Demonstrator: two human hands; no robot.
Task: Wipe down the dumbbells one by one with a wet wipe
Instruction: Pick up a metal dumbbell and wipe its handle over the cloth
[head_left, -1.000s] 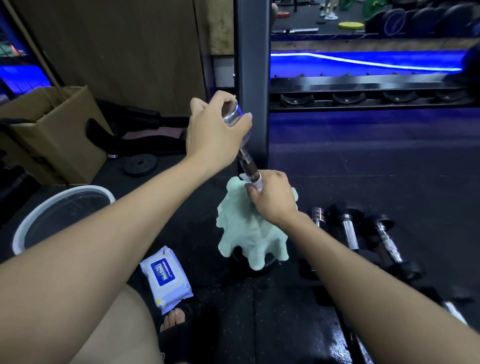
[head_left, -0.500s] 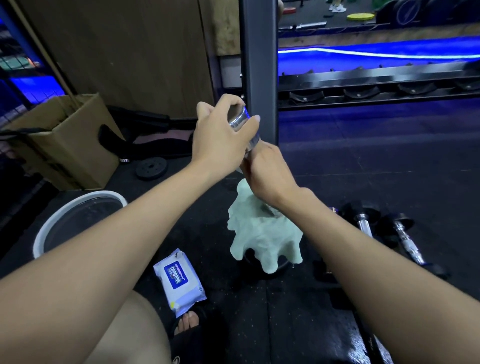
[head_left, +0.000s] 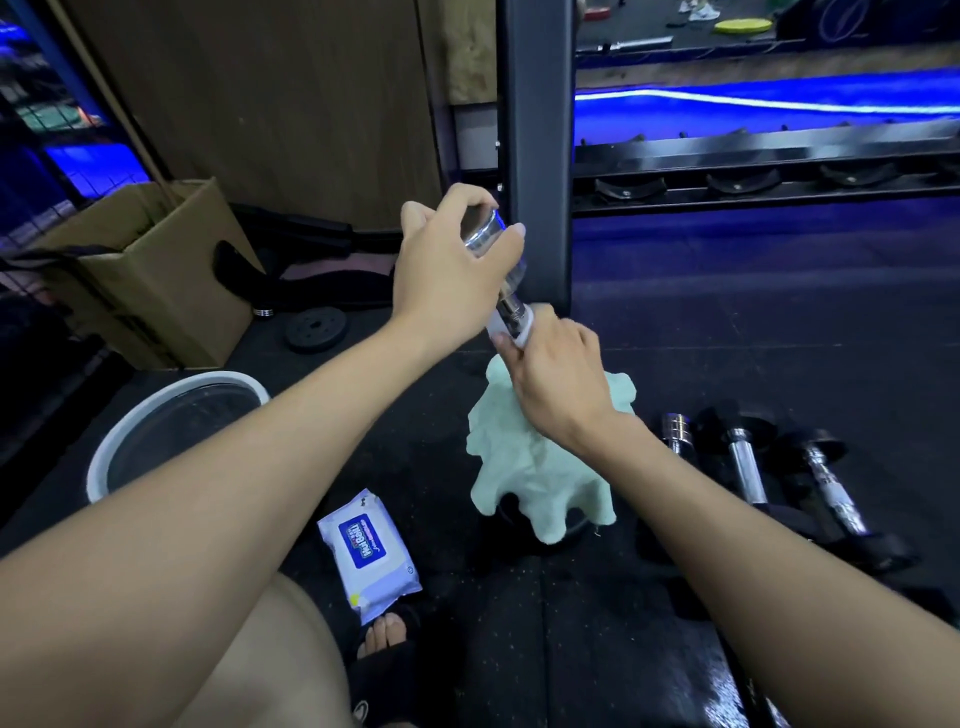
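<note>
You are mid-wipe on one dumbbell (head_left: 511, 306), which stands tilted on the rubber floor (head_left: 727, 332): your left hand (head_left: 452, 275) curls over its chrome top end to steady it, while your right hand (head_left: 558, 371) wraps the pale green cloth (head_left: 524, 467) around the handle just below. Next, I judge, you should work the cloth along the bar and then change for the dumbbells lying to the right (head_left: 748, 473).
</note>
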